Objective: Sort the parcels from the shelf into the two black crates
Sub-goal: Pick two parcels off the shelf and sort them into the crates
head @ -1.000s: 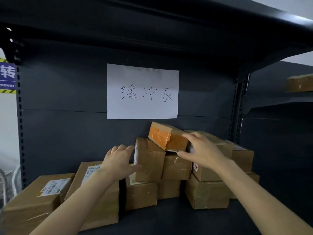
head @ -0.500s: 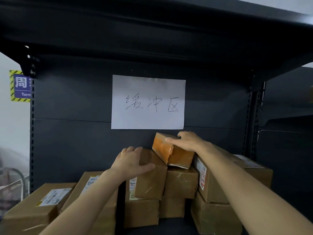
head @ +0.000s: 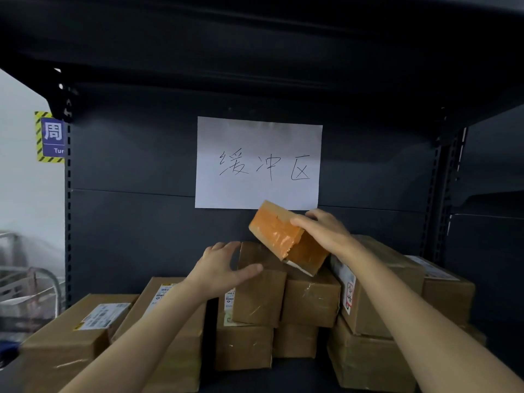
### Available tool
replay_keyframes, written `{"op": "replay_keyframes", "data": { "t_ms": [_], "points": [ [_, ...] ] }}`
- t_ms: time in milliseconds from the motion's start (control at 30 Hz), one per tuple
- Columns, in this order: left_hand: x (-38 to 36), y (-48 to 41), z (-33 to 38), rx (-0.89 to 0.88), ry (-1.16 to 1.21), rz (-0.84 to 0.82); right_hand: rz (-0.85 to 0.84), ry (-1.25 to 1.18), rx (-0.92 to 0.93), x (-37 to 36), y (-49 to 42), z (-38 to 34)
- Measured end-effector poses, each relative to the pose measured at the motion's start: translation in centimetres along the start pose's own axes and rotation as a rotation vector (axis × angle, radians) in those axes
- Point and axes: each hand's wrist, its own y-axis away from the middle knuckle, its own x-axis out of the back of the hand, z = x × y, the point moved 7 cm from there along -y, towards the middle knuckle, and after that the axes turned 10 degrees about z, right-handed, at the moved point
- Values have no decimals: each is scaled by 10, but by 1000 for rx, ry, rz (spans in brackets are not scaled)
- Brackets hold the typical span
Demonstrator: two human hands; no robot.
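Gripping glossy orange-taped parcel (head: 279, 236), right hand (head: 326, 234); left hand (head: 219, 268) clasps carton (head: 261, 302).

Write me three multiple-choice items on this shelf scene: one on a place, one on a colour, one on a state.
1. Where is the white paper sheet?
A on the floor; B on the shelf's back panel; C lying flat on a box.
2. What colour is the tape on the parcel in the right hand?
A orange; B blue; C green.
3. What is the left hand doing?
A hanging idle; B holding the sheet; C holding an upright brown box.

Key: B, the sheet hangs flat against the dark panel; A, orange tape covers the parcel's face; C, the thumb lies across the box's front and the fingers are at its top edge.
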Motion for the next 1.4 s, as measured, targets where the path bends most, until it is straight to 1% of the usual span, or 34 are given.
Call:
{"op": "replay_keyframes", "data": {
  "t_ms": [133, 200, 300, 433, 600, 667, 767, 900, 967, 1033, 1100, 1167, 1267, 1400],
  "points": [
    [9, 7, -6, 35, 163, 66, 80, -297, 45, 3, 24, -14],
    [15, 12, -7, 40, 224, 99, 79, -439, 51, -1, 38, -23],
    [21, 21, -8, 66, 345, 97, 43, -664, 28, -17, 56, -33],
    [28, 38, -8, 129, 545, 85, -23, -855, -38, -45, 77, -40],
    [38, 58, -16, 202, 742, 25, -114, -1109, -170, -78, 94, -45],
    [44, 64, -24, 255, 828, 37, -164, -1123, -202, -89, 99, -48],
    [57, 70, -42, 308, 943, 136, -175, -1042, -183, -103, 104, -51],
    [67, 84, -70, 381, 984, 190, -129, -838, -40, -121, 112, -59],
    [71, 92, -83, 397, 995, 205, -95, -715, -6, -129, 116, -60],
    [75, 99, -93, 386, 948, 226, -78, -635, 10, -140, 120, -60],
    [77, 105, -102, 379, 913, 248, -108, -643, -17, -152, 124, -59],
    [78, 109, -110, 386, 881, 248, -182, -673, -70, -166, 129, -57],
    [73, 112, -119, 392, 844, 193, -296, -694, -133, -184, 134, -56],
    [65, 110, -129, 398, 841, 131, -314, -681, -205, -200, 132, -47]
  ]
}}
